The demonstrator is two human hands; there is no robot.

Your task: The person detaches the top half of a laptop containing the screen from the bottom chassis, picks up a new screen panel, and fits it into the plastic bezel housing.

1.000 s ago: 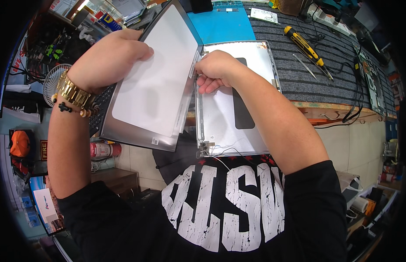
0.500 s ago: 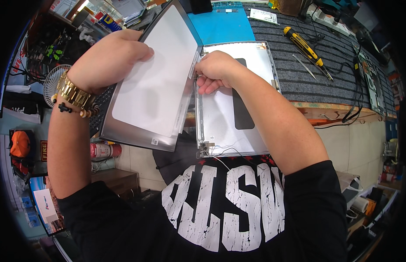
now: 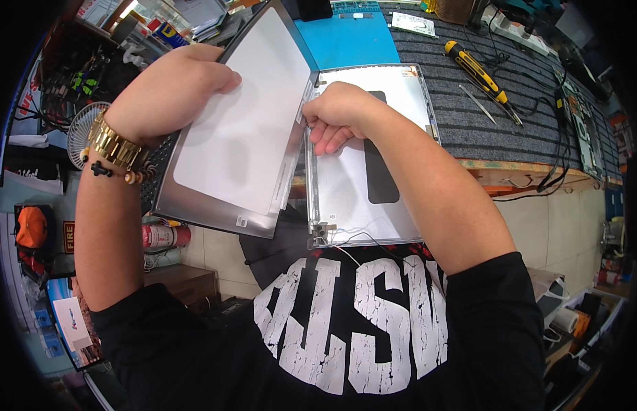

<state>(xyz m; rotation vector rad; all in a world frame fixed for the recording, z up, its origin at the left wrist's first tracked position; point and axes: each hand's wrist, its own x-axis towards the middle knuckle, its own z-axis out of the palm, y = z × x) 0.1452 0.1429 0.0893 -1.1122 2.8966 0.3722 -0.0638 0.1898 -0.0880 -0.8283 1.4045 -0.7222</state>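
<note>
A laptop screen panel (image 3: pixel 229 123), its pale back toward me, stands tilted on the left. My left hand (image 3: pixel 195 79) grips its upper left edge, the thumb lying on the back and the other fingers hidden behind. To its right lies the silver laptop lid cover (image 3: pixel 346 185), inner side up, with a dark rectangle on it and a hinge with thin wires at the near left corner. At the gap between panel and cover, my right hand (image 3: pixel 335 116) has thumb and forefinger pinched together at the panel's edge. What they hold is hidden; the other fingers curl over the cover.
A blue mat (image 3: pixel 349 41) lies at the back. On the striped grey bench cloth (image 3: pixel 469 133) are a yellow-black screwdriver (image 3: pixel 476 72), a thin metal tool (image 3: pixel 477 104), cables and a circuit board (image 3: pixel 584 130). Part of a keyboard (image 3: pixel 166 161) shows beyond the panel.
My right hand's pinched fingertips have shifted slightly left along the panel's edge, and its lower fingers have moved a little. My left hand and the panel stay nearly still.
</note>
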